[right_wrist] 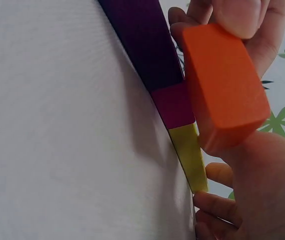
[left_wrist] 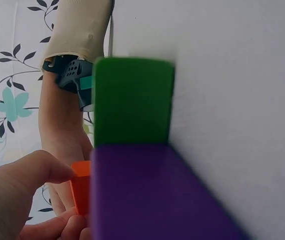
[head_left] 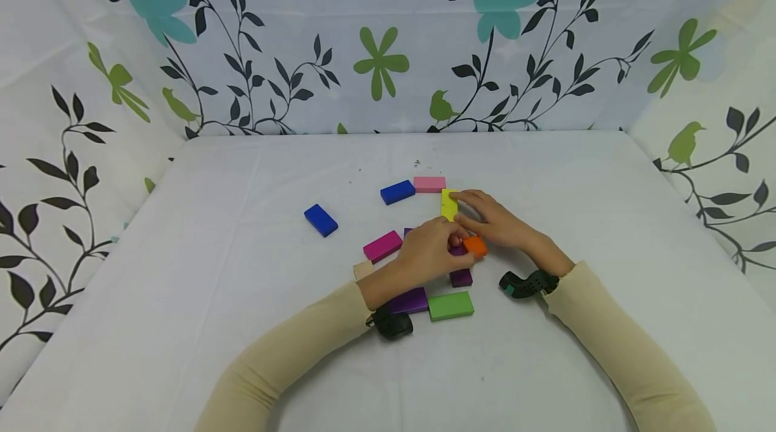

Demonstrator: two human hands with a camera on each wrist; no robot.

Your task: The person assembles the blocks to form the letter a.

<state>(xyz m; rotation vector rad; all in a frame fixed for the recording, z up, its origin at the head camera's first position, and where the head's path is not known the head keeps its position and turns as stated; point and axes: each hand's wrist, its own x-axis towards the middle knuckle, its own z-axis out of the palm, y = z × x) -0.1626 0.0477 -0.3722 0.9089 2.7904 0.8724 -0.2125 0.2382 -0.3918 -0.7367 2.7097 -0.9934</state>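
Note:
My left hand (head_left: 427,250) pinches an orange block (head_left: 475,247) between thumb and fingers; the right wrist view has this block (right_wrist: 225,80) up close. The right hand (head_left: 500,220) touches the right side of a yellow block (head_left: 448,204) with its fingertips. A magenta block (right_wrist: 175,105) adjoins the yellow one, with a dark purple block (right_wrist: 145,45) after it. Below the left hand, another purple block (head_left: 409,300) meets a green block (head_left: 451,306) end to end. The left hand partly covers the blocks beneath it.
A pink block (head_left: 429,184) and a blue block (head_left: 397,192) lie beyond the hands. A second blue block (head_left: 320,220) sits apart on the left. Beside the left wrist are a magenta block (head_left: 382,246) and a beige block (head_left: 363,270). White cloth (head_left: 339,364) covers the table.

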